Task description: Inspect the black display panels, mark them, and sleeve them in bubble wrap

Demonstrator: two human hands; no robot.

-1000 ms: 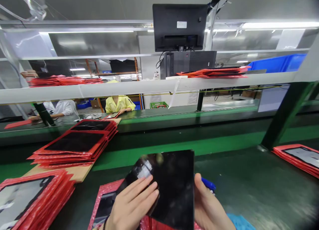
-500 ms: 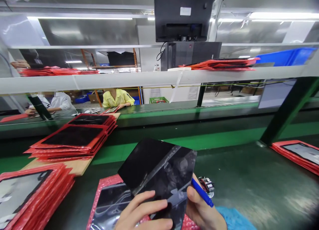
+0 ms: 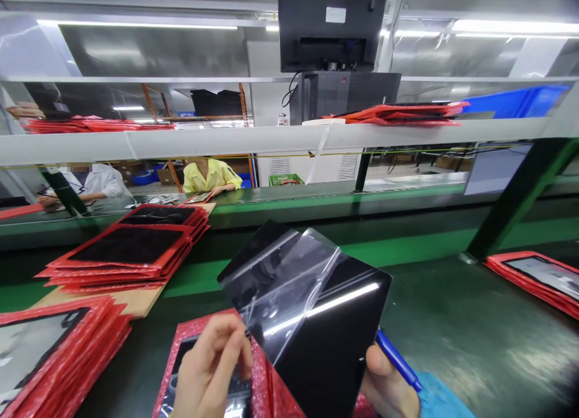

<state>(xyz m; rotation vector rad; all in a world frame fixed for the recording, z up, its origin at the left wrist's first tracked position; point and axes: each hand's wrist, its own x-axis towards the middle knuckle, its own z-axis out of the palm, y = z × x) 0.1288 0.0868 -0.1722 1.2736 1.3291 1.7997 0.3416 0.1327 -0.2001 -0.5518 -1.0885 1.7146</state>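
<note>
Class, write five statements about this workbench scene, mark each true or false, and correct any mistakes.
1. The right hand holds a glossy black panel. True.
2. The screen up top faces the camera. False: the monitor shows its back.
3. A stack of red sleeves rests on a wooden board. True.
4. A pen lies on that board. False: the blue pen is at the right hand.
5. Clear film covers part of the panel. True.

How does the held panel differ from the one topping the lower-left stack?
The held panel shows a glossy black face; the stacked panel shows a grey face edged in black. The held panel is tilted in the right hand; the stacked panel lies on red wrap. Both look flat.
</note>
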